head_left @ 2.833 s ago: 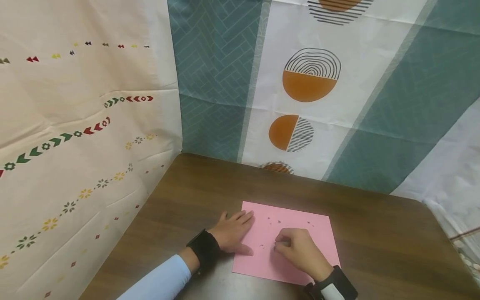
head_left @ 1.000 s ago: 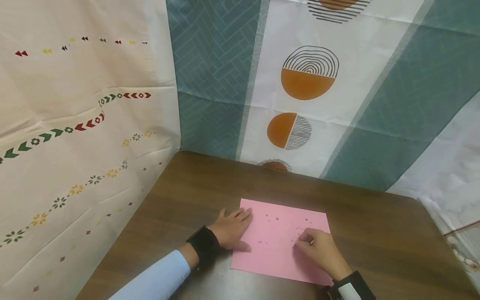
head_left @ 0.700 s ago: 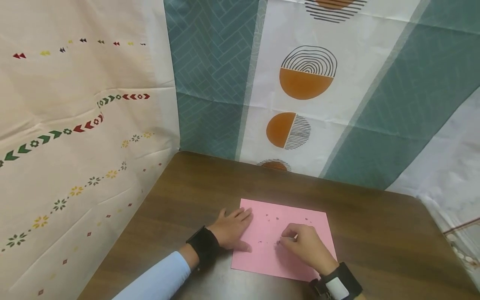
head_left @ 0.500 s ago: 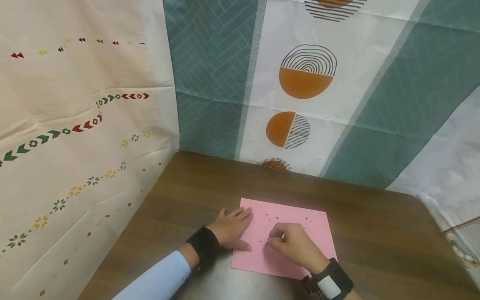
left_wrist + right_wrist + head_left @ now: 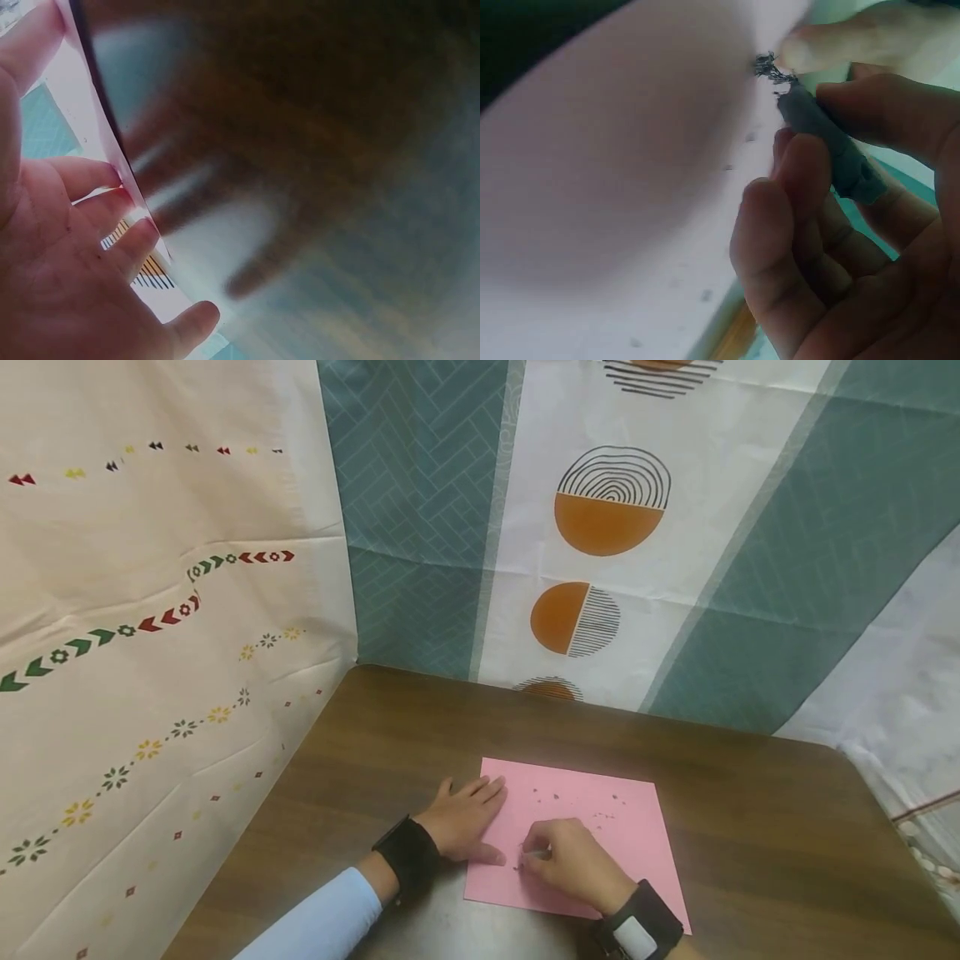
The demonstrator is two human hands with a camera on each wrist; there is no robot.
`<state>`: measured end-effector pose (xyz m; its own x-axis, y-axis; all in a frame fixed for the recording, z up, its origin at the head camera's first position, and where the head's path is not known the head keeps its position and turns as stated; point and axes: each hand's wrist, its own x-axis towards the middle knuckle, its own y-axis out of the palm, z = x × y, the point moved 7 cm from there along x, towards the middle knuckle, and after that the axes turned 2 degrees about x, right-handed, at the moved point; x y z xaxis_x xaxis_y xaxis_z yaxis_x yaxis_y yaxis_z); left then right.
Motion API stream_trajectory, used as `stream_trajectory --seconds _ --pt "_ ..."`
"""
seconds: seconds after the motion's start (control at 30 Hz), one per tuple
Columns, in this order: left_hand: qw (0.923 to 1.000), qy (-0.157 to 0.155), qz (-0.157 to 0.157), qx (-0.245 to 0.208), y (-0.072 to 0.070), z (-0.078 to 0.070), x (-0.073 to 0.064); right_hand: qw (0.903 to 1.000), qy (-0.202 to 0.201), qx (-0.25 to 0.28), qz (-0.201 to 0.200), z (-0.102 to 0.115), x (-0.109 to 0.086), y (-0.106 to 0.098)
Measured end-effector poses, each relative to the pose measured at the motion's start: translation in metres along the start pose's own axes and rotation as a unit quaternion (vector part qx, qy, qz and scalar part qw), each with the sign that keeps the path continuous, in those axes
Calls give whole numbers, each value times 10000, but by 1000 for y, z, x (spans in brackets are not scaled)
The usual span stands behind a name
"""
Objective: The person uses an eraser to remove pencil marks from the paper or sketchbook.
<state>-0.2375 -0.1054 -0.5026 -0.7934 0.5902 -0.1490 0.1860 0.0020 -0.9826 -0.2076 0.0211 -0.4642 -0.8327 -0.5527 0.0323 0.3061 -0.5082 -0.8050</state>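
Observation:
A pink sheet of paper (image 5: 570, 777) lies on the brown table, with small dark crumbs (image 5: 556, 797) scattered over it. My left hand (image 5: 461, 818) rests spread on its left edge; the left wrist view shows those fingers (image 5: 135, 244) straight at the paper's edge. My right hand (image 5: 573, 860) is low on the sheet, close to the left thumb. Between its thumb and fingers it pinches a short dark grey eraser (image 5: 821, 135), mostly hidden in the head view. Curly dark shavings (image 5: 769, 67) cling to the paper at the eraser's tip.
The wooden table (image 5: 405, 727) extends around the sheet on all sides. A patterned cloth (image 5: 435, 527) hangs behind its far edge, and a cream embroidered cloth (image 5: 150, 693) hangs along the left. Black bands (image 5: 408, 857) are strapped on both wrists.
My right hand has swept across the paper, out to the right and then back leftward toward the left hand. More dark crumbs show at the upper right of the sheet. The left hand stays put.

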Motion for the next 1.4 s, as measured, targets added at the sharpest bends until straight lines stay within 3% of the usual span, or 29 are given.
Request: stream_trajectory --seconds 0.23,0.47,0.67,0.83,1.07,1.23,1.4 --pt "10000 -22 53 -65 -2 -1 -1 9992 159 -349 75 -11 -1 11" --pt "9999 -41 100 -81 -2 -1 -2 9993 148 -333 49 -14 -2 13" --pt "9998 -77 179 -68 0 1 -2 9986 424 -310 -25 -28 -9 11" --pt "9997 -76 236 -55 2 2 -1 9946 908 -369 -331 -48 -22 -4" --pt "9995 -98 271 -128 -2 1 -1 9819 1686 -419 -755 -90 -50 -41" --pt "9994 -117 310 -122 -2 1 -2 9750 2004 -490 -826 -113 -69 -57" --pt "9994 -87 297 -132 -2 0 -2 9714 2127 -574 -883 -122 -79 -63"
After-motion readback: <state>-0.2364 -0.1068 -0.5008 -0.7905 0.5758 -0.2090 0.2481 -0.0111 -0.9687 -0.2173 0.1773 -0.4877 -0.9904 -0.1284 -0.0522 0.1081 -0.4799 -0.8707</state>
